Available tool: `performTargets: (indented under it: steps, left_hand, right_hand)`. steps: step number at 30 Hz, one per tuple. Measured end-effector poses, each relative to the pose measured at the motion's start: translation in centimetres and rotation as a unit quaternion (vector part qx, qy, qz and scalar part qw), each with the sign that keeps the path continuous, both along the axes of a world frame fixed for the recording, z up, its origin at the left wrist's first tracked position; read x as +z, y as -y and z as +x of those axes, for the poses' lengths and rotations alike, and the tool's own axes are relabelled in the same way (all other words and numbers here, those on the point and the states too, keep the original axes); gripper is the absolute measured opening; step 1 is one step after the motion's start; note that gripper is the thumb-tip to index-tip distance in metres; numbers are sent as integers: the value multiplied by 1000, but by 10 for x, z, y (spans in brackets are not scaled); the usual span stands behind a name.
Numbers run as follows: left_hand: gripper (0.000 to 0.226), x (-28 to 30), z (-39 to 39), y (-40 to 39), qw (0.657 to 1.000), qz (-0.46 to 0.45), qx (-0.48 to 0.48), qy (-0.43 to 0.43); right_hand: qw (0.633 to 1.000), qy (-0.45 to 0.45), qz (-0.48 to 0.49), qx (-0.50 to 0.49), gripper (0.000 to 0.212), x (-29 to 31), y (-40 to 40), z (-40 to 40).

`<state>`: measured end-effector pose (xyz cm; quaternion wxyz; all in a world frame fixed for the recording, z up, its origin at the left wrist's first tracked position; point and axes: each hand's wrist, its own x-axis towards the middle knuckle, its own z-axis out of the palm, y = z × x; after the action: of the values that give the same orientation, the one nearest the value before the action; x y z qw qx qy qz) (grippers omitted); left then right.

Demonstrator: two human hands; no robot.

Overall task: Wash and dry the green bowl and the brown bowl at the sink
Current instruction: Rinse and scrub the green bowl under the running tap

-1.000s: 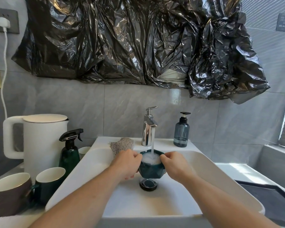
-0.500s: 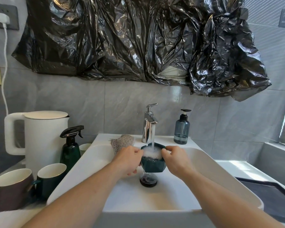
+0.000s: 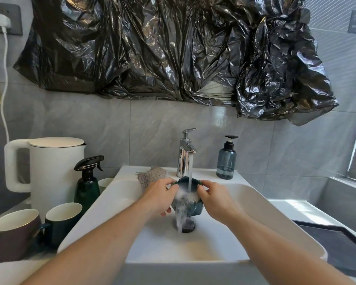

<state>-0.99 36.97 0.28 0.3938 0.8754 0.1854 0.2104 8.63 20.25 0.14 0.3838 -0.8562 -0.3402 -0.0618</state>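
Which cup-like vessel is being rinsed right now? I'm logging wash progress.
The green bowl, held in both hands under the running faucet. The brown mug and green mug stand untouched left of the sink.

Home washroom, white basin point(image 3: 245, 194), chrome tap point(image 3: 185, 155), soap dispenser point(image 3: 226, 161), kettle point(image 3: 56, 167)

Single head-worn view, wide-angle, facing forward and down. Close range: both forearms enter from bottom edge, hands point(image 3: 193, 197) mid-frame; tiled wall point(image 3: 152, 130) just beyond them.
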Motion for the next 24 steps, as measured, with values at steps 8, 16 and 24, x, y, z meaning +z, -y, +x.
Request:
performTargets:
  steps: [8, 16, 24]
  left_hand:
    - [33, 8, -8, 6, 999, -27, 9, -23]
    - [29, 6, -4, 10, 997, -33, -18, -73]
    - [35, 7, 0, 6, 998, -14, 37, -55]
  right_hand:
    - [1000, 7, 24, 6, 30, -2, -3, 2]
    - [999, 1, 37, -2, 29, -2, -2, 3]
    - [996, -93, 7, 1, 33, -1, -3, -1]
